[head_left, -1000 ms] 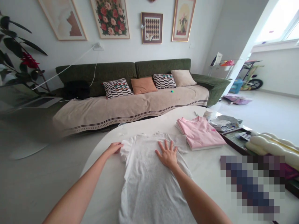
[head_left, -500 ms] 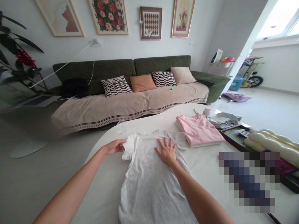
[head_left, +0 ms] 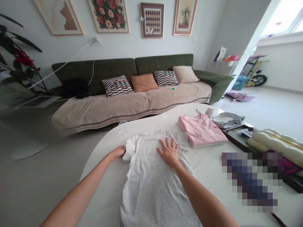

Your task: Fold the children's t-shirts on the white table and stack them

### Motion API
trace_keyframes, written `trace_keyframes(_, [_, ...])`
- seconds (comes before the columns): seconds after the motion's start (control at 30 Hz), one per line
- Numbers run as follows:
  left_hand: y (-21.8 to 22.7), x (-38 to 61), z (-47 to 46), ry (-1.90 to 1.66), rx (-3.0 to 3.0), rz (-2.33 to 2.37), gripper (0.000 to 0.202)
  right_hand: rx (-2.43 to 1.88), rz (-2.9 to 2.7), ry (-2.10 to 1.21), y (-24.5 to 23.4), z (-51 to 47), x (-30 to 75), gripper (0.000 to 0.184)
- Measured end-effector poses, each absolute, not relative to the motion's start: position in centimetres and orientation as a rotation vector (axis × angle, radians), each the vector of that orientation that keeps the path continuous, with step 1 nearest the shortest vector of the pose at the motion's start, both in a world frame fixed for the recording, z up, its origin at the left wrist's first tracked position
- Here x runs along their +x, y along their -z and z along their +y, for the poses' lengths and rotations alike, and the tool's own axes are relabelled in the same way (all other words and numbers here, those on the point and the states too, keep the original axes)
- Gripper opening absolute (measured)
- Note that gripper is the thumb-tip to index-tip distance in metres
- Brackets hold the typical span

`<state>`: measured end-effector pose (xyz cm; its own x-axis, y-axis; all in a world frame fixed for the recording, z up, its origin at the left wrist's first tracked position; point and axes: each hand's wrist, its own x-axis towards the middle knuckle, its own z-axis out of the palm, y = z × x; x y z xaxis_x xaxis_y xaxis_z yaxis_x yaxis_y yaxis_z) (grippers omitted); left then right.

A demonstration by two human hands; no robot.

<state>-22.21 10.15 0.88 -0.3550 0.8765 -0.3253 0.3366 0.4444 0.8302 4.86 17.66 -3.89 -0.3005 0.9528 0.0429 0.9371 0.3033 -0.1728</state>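
A light grey T-shirt (head_left: pixel 153 183) lies spread on the white table (head_left: pixel 99 176), its neckline at the far end and its body stretching toward me. My left hand (head_left: pixel 117 152) is closed at the hem of the left sleeve, which is bunched and folded; the fingertips are partly hidden by the cloth. Flat on the upper chest of the shirt, my right hand (head_left: pixel 169 152) presses down with fingers spread. The right sleeve lies outstretched, close to a folded pink shirt (head_left: pixel 201 129) stacked on other folded cloth.
On the table's right stand a dark tray (head_left: pixel 234 137), a cream puffy item (head_left: pixel 274 142) and a silvery packet (head_left: pixel 227 119). A blurred-out dark patch (head_left: pixel 248 181) lies nearer me. A clear cup (head_left: pixel 123 126) sits at the far left edge. Beyond is a green sofa (head_left: pixel 94 67).
My left hand has moved slightly down and to the right against the sleeve, and its fingers are more hidden in the cloth. My right hand stays in place on the shirt.
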Motion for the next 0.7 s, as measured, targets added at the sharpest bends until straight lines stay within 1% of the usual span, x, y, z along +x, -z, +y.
trace_keyframes(0.1, [-0.4, -22.5, 10.4, -0.896, 1.033, 1.933, 0.014, -1.78, -2.431, -0.18, 3.7, 17.6, 4.9, 0.061])
trace_keyframes(0.17, [-0.2, -23.5, 10.5, -0.937, 0.987, 2.042, 0.015, -1.787, -2.437, -0.183, 3.5, 17.5, 5.0, 0.061])
trace_keyframes(0.33, [0.8, -26.0, 9.8, -0.96, 0.763, 2.236, 0.009, -1.776, -2.438, -0.187, 3.4, 17.5, 5.0, 0.06])
trace_keyframes(0.43, [1.2, -26.1, 9.2, -1.006, 0.659, 2.178, 0.018, -1.753, -2.429, -0.185, 3.6, 17.6, 5.1, 0.06])
trace_keyframes(0.6, [1.1, -25.1, 7.1, -1.056, 0.607, 2.038, 0.043, -1.728, -2.395, -0.167, 4.3, 17.8, 5.1, 0.06])
trace_keyframes(0.7, [1.2, -24.5, 5.7, -1.099, 0.695, 1.968, 0.047, -1.719, -2.396, -0.164, 4.4, 17.9, 5.1, 0.06])
